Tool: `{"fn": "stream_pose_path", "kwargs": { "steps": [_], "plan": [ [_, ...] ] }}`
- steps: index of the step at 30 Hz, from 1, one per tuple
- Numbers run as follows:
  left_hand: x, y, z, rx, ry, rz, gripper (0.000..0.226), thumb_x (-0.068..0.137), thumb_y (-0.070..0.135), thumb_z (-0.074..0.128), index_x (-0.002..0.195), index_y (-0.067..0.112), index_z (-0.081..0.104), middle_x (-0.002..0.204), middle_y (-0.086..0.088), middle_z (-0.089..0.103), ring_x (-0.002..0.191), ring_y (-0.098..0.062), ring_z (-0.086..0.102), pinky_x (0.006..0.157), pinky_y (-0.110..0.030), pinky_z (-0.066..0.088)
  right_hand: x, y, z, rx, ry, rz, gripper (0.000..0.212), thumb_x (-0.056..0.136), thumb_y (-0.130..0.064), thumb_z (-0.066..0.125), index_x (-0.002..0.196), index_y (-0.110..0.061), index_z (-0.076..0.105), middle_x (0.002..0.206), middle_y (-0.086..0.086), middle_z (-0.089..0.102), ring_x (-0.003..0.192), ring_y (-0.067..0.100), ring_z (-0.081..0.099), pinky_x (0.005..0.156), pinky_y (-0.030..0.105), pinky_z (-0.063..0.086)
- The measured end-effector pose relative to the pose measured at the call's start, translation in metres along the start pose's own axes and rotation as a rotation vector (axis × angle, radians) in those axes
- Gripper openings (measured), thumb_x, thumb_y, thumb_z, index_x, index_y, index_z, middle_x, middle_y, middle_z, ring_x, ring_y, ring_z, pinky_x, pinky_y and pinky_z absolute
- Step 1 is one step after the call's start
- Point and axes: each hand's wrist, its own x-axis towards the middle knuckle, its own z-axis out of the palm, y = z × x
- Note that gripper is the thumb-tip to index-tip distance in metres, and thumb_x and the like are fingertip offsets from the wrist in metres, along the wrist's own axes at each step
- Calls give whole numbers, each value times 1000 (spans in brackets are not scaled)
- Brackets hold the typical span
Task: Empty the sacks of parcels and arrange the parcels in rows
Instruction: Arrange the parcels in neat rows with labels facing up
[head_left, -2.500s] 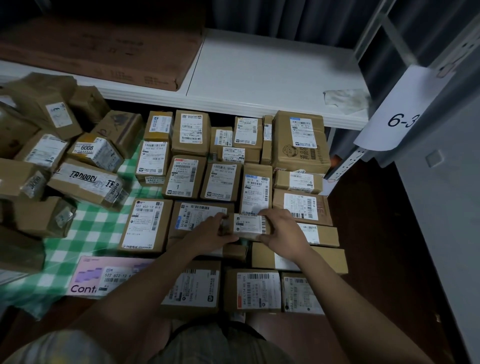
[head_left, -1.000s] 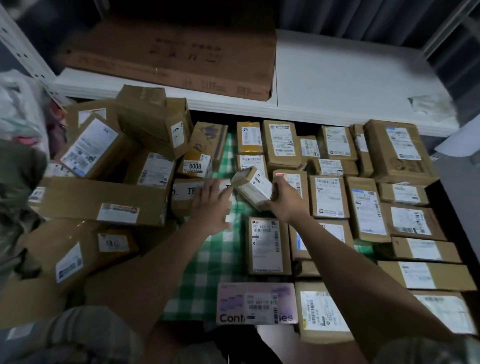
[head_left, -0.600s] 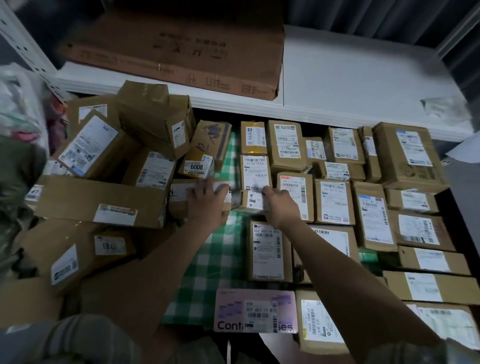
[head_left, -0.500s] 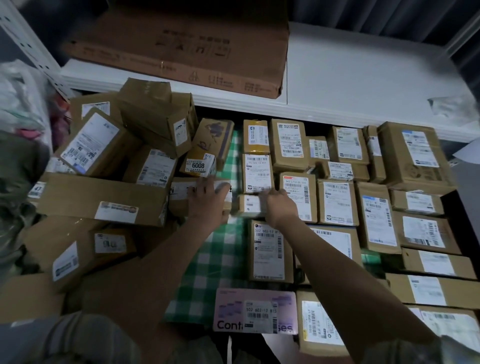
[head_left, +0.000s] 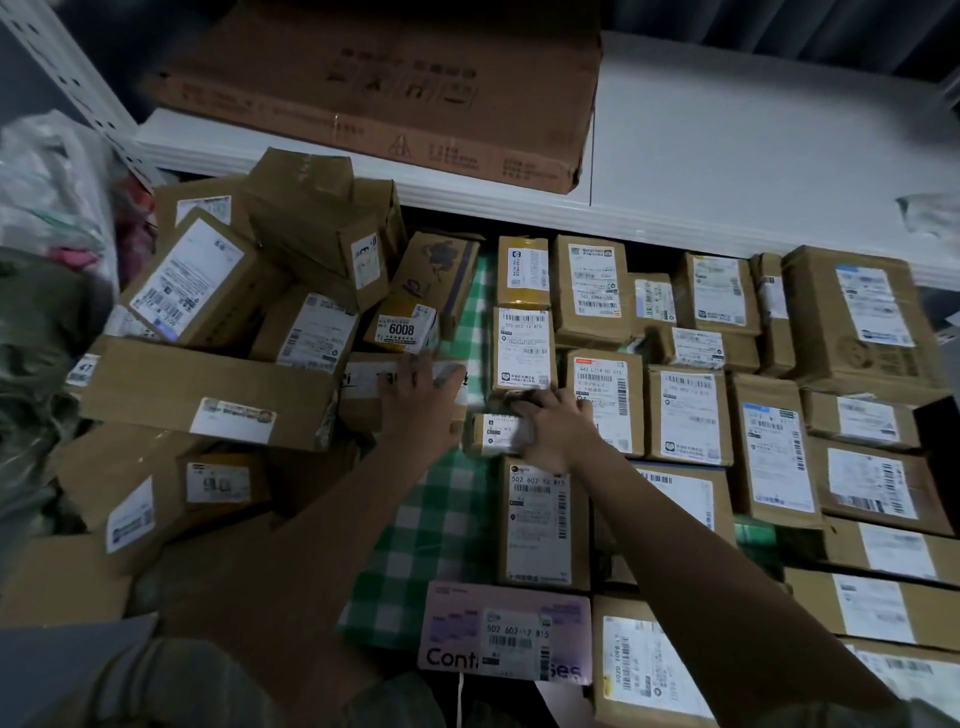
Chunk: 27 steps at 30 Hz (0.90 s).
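Pressing down on a small parcel (head_left: 496, 434), my right hand (head_left: 553, 434) lies over its right end with the fingers bent across the top edge; whether they truly clamp it I cannot tell. The small parcel sits on the green checked cloth (head_left: 436, 519), touching the foot of a labelled box (head_left: 522, 349) at its 12 o'clock and just above a long box (head_left: 543, 522) at its 6 o'clock. At its 9 o'clock my left hand (head_left: 421, 397) rests flat, fingers spread and fairly straight, on a long carton with a white strip (head_left: 363, 384), holding nothing.

From 1 to 4 o'clock the sorted parcels (head_left: 769, 415) lie label-up in rows, edge to edge. At 6 o'clock, nearest me, lies a pale pink carton (head_left: 506, 631) with a label stuck on it.

From 8 to 11 o'clock the unsorted boxes (head_left: 234, 322) are heaped at angles on one another, among them a tilted one marked 6008 (head_left: 405, 328). Further out at 9 o'clock stands a dark green sack (head_left: 36, 374), its contents hidden, with a clear plastic bag (head_left: 52, 192) above it showing something pink inside.

At 12 o'clock a white shelf (head_left: 727, 156) overhangs the rows and carries a large flat brown carton (head_left: 374, 88).
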Motion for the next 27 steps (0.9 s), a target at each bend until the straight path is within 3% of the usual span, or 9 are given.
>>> {"fn": "stream_pose_path", "kwargs": {
  "steps": [4, 9, 13, 16, 19, 22, 25, 27],
  "plan": [
    [-3, 2, 2, -23, 5, -17, 84, 84, 39, 67, 150, 29, 15, 157, -16, 2, 144, -42, -1, 115, -62, 9, -24, 4, 13, 129, 211, -68, 58, 91, -34, 51, 147, -26, 37, 150, 4, 35, 138, 28, 25, 108, 44, 23],
    [-13, 16, 5, -58, 53, -5, 79, 87, 28, 63, 149, 21, 16, 158, -19, -4, 146, -38, -7, 115, -57, 2, -63, 15, 37, 302, 293, 27, 80, 72, -53, 22, 142, -21, 47, 143, 6, 43, 130, 30, 34, 102, 43, 30],
    [-22, 39, 15, -33, 230, 209, 76, 82, 14, 65, 148, 14, 27, 157, -15, 17, 145, -32, 14, 117, -50, 6, -80, 29, 48, 275, 278, 156, 59, 92, -49, 46, 144, -21, 42, 146, 7, 38, 132, 29, 30, 105, 42, 27],
    [-22, 60, 23, -40, 99, 340, 72, 89, 8, 55, 151, 10, 19, 159, -11, 10, 146, -27, 11, 120, -44, 9, -81, 35, 52, 219, 270, 198, 60, 93, -51, 53, 143, -21, 39, 144, 6, 37, 131, 27, 30, 106, 41, 28],
    [-13, 76, 28, -60, -32, 310, 66, 96, 9, 48, 152, 7, 13, 160, -13, 6, 147, -27, 8, 119, -40, 7, -79, 37, 50, 203, 250, 192, 61, 91, -54, 55, 139, -20, 40, 142, 5, 41, 130, 27, 34, 104, 41, 29],
    [-1, 83, 33, -100, -98, 258, 65, 98, 16, 47, 152, 8, 12, 159, -13, 14, 147, -27, 12, 119, -41, 7, -74, 39, 49, 169, 237, 152, 55, 88, -51, 59, 131, -19, 46, 135, 4, 49, 126, 26, 39, 100, 39, 29],
    [8, 85, 36, -158, -217, 225, 63, 98, 19, 46, 152, 12, 14, 158, -10, 18, 146, -27, 13, 120, -46, 5, -66, 47, 40, 248, 382, 138, 45, 88, -41, 63, 122, -14, 55, 123, 8, 54, 118, 31, 46, 94, 40, 34],
    [11, 83, 39, -174, -273, 238, 61, 98, 17, 46, 152, 15, 18, 160, -8, 14, 147, -27, 10, 120, -48, 3, -60, 54, 31, 261, 452, 153, 45, 91, -36, 61, 129, -14, 54, 130, 10, 50, 122, 33, 43, 98, 43, 36]
  ]
}}
